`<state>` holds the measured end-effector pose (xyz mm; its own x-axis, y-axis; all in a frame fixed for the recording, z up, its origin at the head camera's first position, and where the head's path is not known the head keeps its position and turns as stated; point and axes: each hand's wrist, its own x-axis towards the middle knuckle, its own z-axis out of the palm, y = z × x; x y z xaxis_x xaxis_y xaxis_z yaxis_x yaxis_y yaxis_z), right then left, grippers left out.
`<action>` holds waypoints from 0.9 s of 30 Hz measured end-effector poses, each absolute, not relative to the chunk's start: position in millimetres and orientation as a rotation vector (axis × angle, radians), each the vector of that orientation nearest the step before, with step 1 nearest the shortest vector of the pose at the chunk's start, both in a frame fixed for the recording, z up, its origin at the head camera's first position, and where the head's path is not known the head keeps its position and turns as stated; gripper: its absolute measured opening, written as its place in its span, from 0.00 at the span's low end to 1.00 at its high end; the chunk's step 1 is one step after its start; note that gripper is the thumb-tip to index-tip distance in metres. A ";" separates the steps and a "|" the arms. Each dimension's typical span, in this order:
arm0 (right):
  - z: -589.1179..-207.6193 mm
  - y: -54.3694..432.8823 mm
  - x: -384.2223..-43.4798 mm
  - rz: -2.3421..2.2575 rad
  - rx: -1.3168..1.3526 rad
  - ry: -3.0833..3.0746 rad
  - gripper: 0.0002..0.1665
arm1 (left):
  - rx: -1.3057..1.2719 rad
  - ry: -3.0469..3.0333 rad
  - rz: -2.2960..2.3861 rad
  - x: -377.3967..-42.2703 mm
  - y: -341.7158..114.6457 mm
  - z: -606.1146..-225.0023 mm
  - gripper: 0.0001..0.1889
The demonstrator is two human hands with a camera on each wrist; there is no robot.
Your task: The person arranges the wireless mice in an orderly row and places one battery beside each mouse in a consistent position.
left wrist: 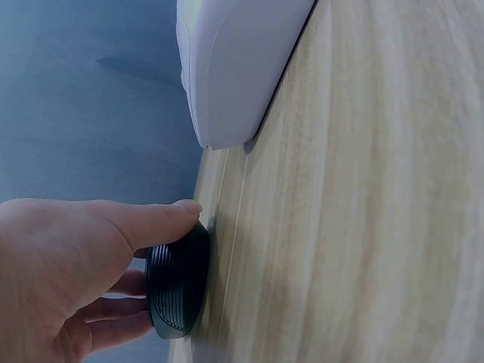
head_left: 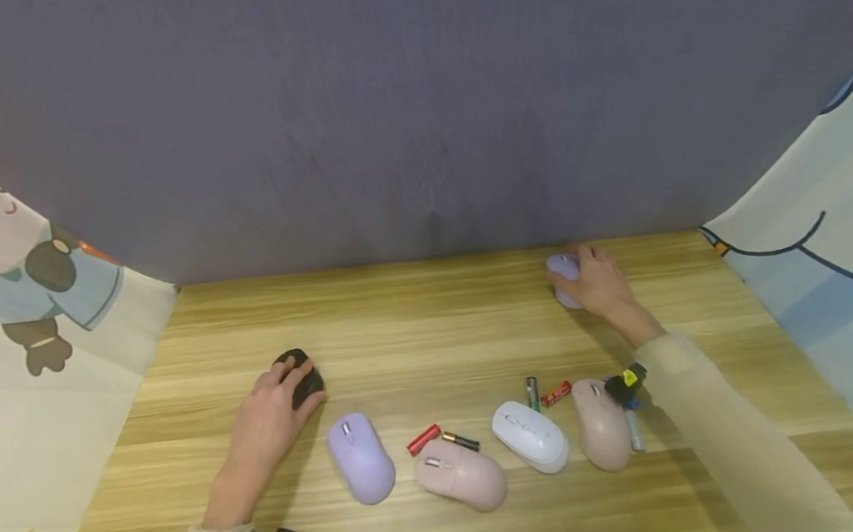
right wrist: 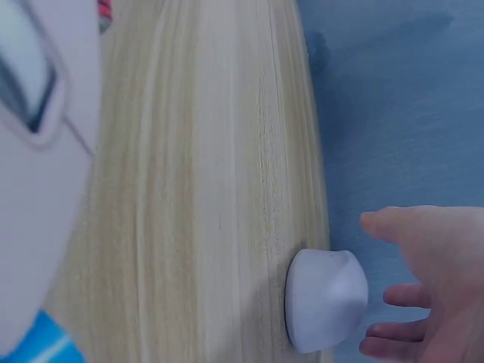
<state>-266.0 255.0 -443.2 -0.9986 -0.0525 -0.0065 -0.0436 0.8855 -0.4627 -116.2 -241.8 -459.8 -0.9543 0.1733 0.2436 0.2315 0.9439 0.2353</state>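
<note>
My left hand point(head_left: 262, 425) holds a black computer mouse point(head_left: 310, 387) on the left of the wooden table. In the left wrist view, the thumb lies along one side of that black mouse point(left wrist: 180, 283) and the fingers curl around the other. Far off at the back right, my right hand point(head_left: 603, 287) is over a small purple mouse point(head_left: 564, 268). The right wrist view shows this mouse point(right wrist: 325, 299) on the table, with thumb and fingers spread around it and a gap between; the palm side faces it.
Along the front lie a larger purple mouse point(head_left: 362, 459), a pink mouse point(head_left: 461, 474), a white mouse point(head_left: 532, 437) and another pink mouse point(head_left: 603, 427). Among them are several batteries, including a red one point(head_left: 423, 440) and a black-and-copper one point(head_left: 461, 441). A grey partition point(head_left: 416, 133) rises behind the table.
</note>
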 end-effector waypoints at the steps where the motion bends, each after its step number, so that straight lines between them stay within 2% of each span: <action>1: -443.4 255.0 -265.0 -0.745 -0.089 3.044 0.46 | -0.302 -2.880 -0.386 -116.3 -241.9 -459.9 0.29; 21: -435.5 253.2 -227.1 -0.757 -0.206 3.163 0.41 | -0.298 -2.872 -0.377 -118.8 -242.2 -462.1 0.29; 27: -436.8 255.9 -213.7 -0.748 -0.292 3.226 0.36 | -0.296 -2.877 -0.376 -119.1 -241.0 -461.4 0.29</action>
